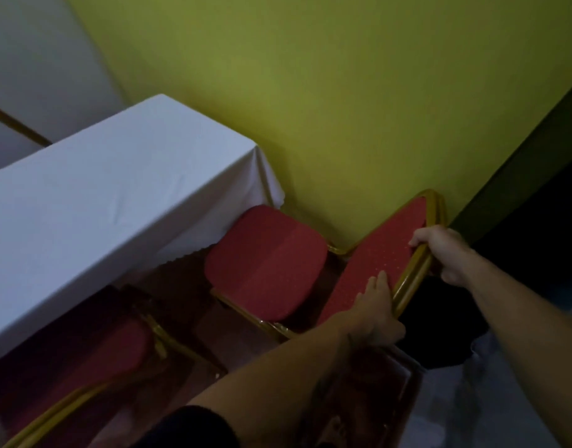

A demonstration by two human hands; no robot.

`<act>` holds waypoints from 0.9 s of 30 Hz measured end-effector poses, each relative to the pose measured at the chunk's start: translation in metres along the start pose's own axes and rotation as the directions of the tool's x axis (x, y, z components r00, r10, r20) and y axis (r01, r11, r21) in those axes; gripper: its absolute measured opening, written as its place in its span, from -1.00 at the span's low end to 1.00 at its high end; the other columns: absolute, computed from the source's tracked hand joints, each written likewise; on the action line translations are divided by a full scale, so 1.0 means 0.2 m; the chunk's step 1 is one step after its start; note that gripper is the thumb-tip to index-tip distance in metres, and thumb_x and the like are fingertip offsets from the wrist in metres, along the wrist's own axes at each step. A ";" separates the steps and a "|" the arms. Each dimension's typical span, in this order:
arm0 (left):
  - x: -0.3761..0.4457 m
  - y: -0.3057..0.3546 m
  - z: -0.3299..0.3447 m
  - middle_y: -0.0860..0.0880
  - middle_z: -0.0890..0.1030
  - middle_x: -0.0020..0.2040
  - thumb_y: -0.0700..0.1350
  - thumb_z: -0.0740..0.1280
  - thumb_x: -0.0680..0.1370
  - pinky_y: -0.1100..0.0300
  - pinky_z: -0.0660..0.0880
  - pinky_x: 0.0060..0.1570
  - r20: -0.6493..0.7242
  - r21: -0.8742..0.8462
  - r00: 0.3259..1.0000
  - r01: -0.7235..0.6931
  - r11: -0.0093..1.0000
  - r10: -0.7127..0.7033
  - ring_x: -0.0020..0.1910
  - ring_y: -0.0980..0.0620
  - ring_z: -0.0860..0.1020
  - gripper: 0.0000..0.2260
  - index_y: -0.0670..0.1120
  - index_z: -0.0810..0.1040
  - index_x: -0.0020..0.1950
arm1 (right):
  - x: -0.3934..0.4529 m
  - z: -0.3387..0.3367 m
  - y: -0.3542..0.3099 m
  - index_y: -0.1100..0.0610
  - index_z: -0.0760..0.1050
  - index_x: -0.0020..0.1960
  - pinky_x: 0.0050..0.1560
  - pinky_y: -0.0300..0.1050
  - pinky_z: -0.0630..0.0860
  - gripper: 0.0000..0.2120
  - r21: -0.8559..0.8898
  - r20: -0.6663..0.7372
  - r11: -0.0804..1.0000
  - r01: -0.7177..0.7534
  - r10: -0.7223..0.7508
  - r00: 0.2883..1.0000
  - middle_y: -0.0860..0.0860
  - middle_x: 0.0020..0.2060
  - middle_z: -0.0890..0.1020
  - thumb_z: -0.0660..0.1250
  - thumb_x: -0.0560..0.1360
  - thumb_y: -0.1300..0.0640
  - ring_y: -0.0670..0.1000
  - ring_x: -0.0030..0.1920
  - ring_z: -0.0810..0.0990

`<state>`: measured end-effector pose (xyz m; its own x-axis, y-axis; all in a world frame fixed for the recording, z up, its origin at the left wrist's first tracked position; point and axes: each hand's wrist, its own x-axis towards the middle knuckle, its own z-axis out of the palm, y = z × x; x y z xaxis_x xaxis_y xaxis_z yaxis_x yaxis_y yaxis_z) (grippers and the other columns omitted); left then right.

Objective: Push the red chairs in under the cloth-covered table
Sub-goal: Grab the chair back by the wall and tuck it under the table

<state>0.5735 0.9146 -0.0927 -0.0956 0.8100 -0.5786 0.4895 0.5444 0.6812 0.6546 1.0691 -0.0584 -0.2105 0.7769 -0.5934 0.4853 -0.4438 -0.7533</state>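
Both hands clamped on chair backrest [378,257] rim: left hand [373,313] lower, right hand [446,253] upper.

The picture is dim and soft throughout, with a greenish cast from the wall [310,92]. The white cloth on the bench [94,195] is the brightest area, evenly lit without glare; the light perhaps comes from above and left. Deep shadow fills the space under the bench and the right edge, where detail is lost. The near chair [84,360] at lower left is smeared by blur. Straight lines lean and bow toward the edges. Both hands [378,315] look slightly soft.
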 end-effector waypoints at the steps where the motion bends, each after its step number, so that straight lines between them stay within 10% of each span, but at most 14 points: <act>1: -0.02 -0.01 -0.01 -0.12 -0.11 0.71 -0.17 0.42 0.54 -0.05 0.07 0.62 0.003 -0.003 1.000 0.004 1.000 -0.004 0.67 -0.22 -0.01 -0.03 -0.08 -0.25 0.69 | -0.02 0.02 0.00 0.21 0.45 -0.08 -0.32 -0.06 0.35 -0.92 0.000 0.009 1.000 0.002 -0.002 1.000 0.11 -0.29 0.47 0.33 0.44 0.28 0.10 -0.32 0.45; 16: -0.35 -0.37 -0.04 -0.13 -0.12 0.71 -0.13 0.44 0.54 -0.13 0.13 0.60 0.014 0.029 1.000 0.007 1.000 -0.008 0.67 -0.24 0.03 0.00 -0.06 -0.28 0.68 | -0.29 0.36 0.15 0.21 0.46 0.04 -0.16 0.03 0.46 -0.82 0.047 0.100 0.999 0.015 -0.019 0.995 0.13 -0.28 0.47 0.31 0.44 0.31 0.15 -0.27 0.49; 27: -0.67 -0.59 -0.28 -0.18 0.10 0.68 -0.23 0.38 0.58 0.08 0.34 0.44 -0.010 0.036 1.000 0.013 0.999 -0.012 0.58 -0.18 0.27 -0.09 -0.08 -0.22 0.70 | -0.44 0.73 0.17 0.18 0.44 -0.22 -0.31 -0.07 0.47 -0.93 0.088 0.117 0.994 0.066 -0.076 0.990 0.06 -0.45 0.50 0.31 0.39 0.30 0.10 -0.39 0.50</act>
<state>0.4794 0.7543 -0.0704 -0.1100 0.8052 -0.5827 0.5188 0.5466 0.6574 0.5655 0.9212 -0.0727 -0.3445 0.7509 -0.5634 0.3941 -0.4290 -0.8128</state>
